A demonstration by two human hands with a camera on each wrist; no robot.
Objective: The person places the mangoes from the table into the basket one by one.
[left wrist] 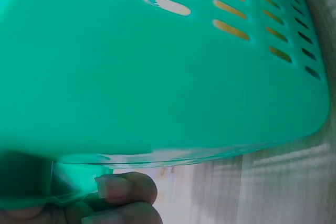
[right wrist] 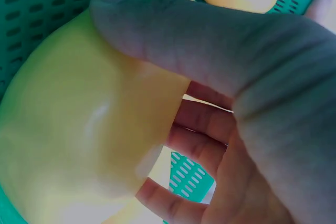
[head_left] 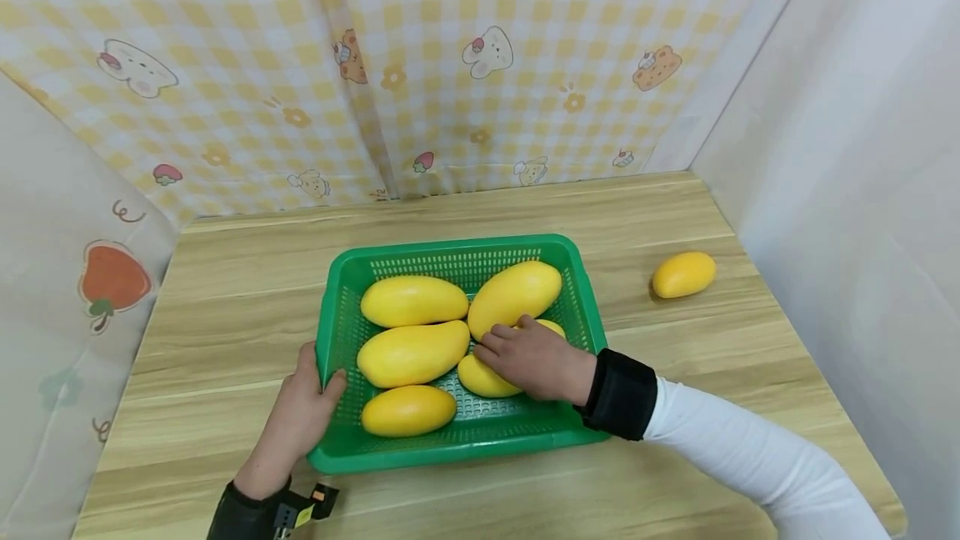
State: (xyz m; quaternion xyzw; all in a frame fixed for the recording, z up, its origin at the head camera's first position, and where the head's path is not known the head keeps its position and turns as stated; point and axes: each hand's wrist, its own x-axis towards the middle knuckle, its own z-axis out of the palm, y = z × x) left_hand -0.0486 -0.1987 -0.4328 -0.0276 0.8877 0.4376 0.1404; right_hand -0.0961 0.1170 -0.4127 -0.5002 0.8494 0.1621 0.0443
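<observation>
A green plastic basket (head_left: 457, 247) with slotted walls holds several yellow mangoes. Its left rim is gripped by my left hand (head_left: 303, 407), thumb over the edge. In the left wrist view, curled fingertips (left wrist: 128, 188) show under the rim beside the outer wall. My right hand (head_left: 536, 363) reaches into the right half of the basket and holds a mango (head_left: 486, 378). Thumb and fingers spread round that mango (right wrist: 89, 124) in the right wrist view. Just behind it lies a larger mango (head_left: 517, 294), slanting. Two mangoes, one of them the middle mango (head_left: 412, 354), lie left of it.
At the back left of the basket is another mango (head_left: 414, 301), and at the front left a smaller mango (head_left: 408, 411). One small mango (head_left: 684, 274) lies on the wooden table (head_left: 247, 290), right of the basket. A checked curtain (head_left: 435, 107) hangs behind; white sheets flank both sides.
</observation>
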